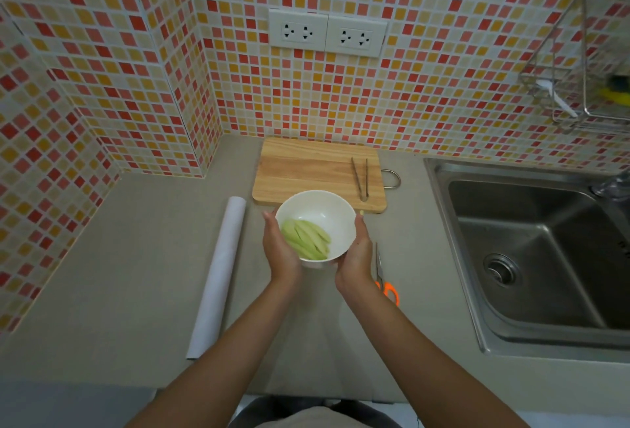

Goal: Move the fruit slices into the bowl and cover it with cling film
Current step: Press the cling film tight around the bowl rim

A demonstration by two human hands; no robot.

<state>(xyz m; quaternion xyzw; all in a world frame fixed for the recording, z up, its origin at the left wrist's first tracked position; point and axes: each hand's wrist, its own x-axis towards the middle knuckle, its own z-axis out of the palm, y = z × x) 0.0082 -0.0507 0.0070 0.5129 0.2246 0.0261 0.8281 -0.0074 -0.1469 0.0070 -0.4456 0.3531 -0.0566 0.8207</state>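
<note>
Bowl (315, 223) with green fruit slices (306, 239) inside, cupped between left hand (278, 245) and right hand (356, 253), palms pressed to its sides, above the worktop (136, 257). Cling film roll (218, 274) at 9 o'clock of the bowl, long axis 1-to-7 o'clock, nearer the left hand; likely next reach.

The grey countertop (136, 274) carries a wooden cutting board (306, 171), a cling film roll (218, 274) and orange-handled scissors (387, 286).
</note>
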